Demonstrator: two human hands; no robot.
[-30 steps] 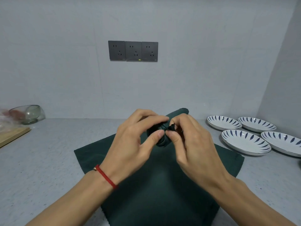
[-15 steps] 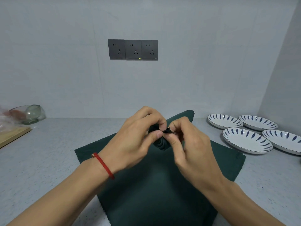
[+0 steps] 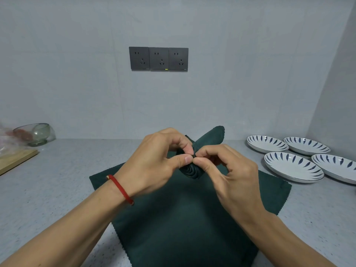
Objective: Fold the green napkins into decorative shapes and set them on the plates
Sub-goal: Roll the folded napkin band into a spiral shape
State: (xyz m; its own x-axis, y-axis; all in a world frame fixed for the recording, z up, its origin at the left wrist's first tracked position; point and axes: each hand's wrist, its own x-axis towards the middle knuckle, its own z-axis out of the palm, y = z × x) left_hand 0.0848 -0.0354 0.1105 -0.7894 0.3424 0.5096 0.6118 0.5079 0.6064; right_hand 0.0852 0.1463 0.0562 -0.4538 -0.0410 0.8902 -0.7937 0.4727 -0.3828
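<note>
Not much has shifted since a second ago, the thumbs have just closed in tighter on the roll. Left hand [image 3: 154,160] and right hand [image 3: 229,170] both pinch the rolled green napkin [image 3: 209,137], held up off the counter, its loose tail poking toward 1 o'clock. Under them a flat green napkin [image 3: 183,218] lies on the counter [image 3: 57,180]. Four plates [image 3: 292,166] sit over at 3 o'clock.

A rolled green napkin [image 3: 194,170] is held above the flat napkins [image 3: 185,218] mid-counter; 4 plates [image 3: 292,166] are clustered at the counter's right edge.
</note>
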